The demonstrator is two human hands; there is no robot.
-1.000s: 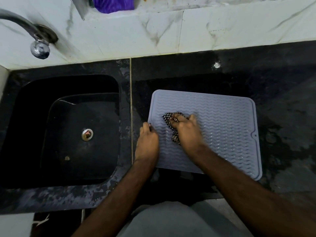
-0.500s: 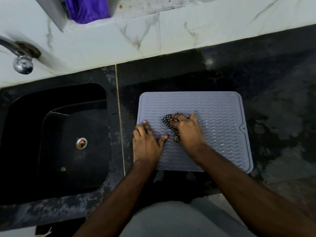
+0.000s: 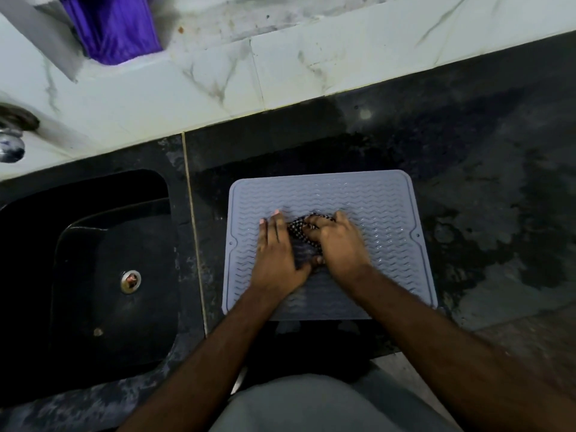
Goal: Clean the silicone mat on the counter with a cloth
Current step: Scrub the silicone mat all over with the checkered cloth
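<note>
Mat [image 3: 374, 201], grey and ribbed with a wavy pattern, is laid flat on the dark counter [image 3: 483, 188], just right of the sink [image 3: 93, 260], its near edge at the counter's front. Both hands are set on the mat's middle. The left hand [image 3: 276, 257] is laid palm down with fingers stretched out and close together, pressed onto the mat, its thumb side touching the cloth [image 3: 300, 230]. The cloth, dark with a small checked pattern, is bunched up between the two hands, mostly covered. The right hand [image 3: 338, 244] is curled over the cloth, fingers bent around its far end; it is slightly blurred. Whether the cloth is fully gripped or only pressed down cannot be told. Wet patches are seen on the counter to the right of the mat. Behind the mat a white marbled wall [image 3: 311, 57] is seen. A tap [image 3: 12, 141] is caught at the far left, beyond the sink, and something purple [image 3: 115, 26] is seen on the ledge above the wall.
</note>
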